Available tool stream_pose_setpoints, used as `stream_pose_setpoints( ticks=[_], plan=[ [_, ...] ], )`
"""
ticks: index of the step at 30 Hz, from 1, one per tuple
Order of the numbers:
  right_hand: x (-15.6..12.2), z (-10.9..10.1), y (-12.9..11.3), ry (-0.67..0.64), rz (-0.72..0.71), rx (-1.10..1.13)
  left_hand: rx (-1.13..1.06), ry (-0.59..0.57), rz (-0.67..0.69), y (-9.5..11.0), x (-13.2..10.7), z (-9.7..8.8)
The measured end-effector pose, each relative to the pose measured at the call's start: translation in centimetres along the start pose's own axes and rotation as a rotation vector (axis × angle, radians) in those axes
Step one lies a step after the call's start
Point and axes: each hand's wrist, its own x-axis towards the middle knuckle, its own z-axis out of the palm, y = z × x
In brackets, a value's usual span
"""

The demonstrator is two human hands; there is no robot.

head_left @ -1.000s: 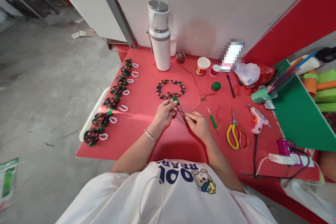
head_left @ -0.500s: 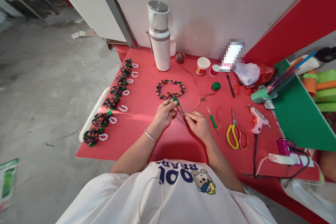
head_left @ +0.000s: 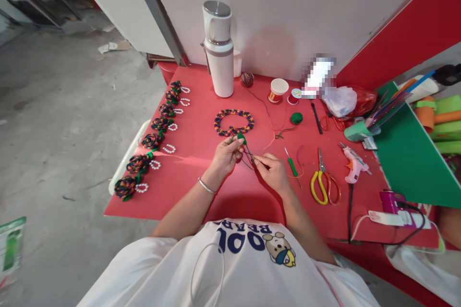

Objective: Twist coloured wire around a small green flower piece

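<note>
My left hand (head_left: 227, 155) is closed, pinching a small green crocheted piece (head_left: 241, 138) between thumb and fingertips. From that piece a taut dark green yarn strand (head_left: 248, 151) runs down to my right hand (head_left: 271, 169), whose fingers are closed on it. A thin loop of yarn hangs between the hands. Whether the right fingers also grip a slim tool is hidden. Just beyond the green piece lies a multicoloured crocheted ring (head_left: 234, 112) on the red table (head_left: 201, 192).
Crocheted roses (head_left: 151, 141) with bead loops line the left edge. A white flask (head_left: 220, 69) stands behind. To the right lie a green yarn ball (head_left: 297, 118), a green-handled crochet hook (head_left: 292, 166), scissors (head_left: 319, 187) and a pink glue gun (head_left: 356, 169).
My right fingers have shifted very slightly at the yarn. The left hand and the green piece stay in place, as does everything on the table.
</note>
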Motion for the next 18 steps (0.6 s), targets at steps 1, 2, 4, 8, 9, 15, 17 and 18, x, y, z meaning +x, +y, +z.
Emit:
stream_pose_setpoints(
  ticks=[1, 2, 4, 8, 9, 15, 17, 18],
  plan=[
    [0.01, 0.00, 0.03, -0.002, 0.000, 0.000, 0.006, -0.004, 0.001, 0.00, 0.00, -0.01],
    [0.01, 0.00, 0.07, -0.002, 0.000, 0.000, 0.015, -0.009, 0.003, 0.00, -0.01, -0.01],
    [0.00, 0.02, 0.14, -0.001, 0.001, 0.000, 0.035, -0.019, 0.004, 0.01, -0.05, -0.01],
    [-0.04, 0.10, 0.25, -0.002, 0.005, 0.008, 0.056, -0.026, 0.008, -0.01, -0.09, 0.03],
    [-0.05, 0.12, 0.27, -0.001, 0.007, 0.010, 0.057, -0.026, 0.009, -0.02, -0.10, 0.04],
    [-0.08, 0.13, 0.24, -0.005, 0.010, 0.012, 0.062, -0.022, -0.001, -0.02, -0.16, 0.14],
    [-0.07, 0.11, 0.21, -0.004, 0.008, 0.007, 0.060, -0.019, -0.003, -0.03, -0.18, 0.16],
    [-0.06, 0.11, 0.20, -0.003, 0.006, 0.005, 0.058, -0.017, -0.003, -0.04, -0.19, 0.16]
  ],
)
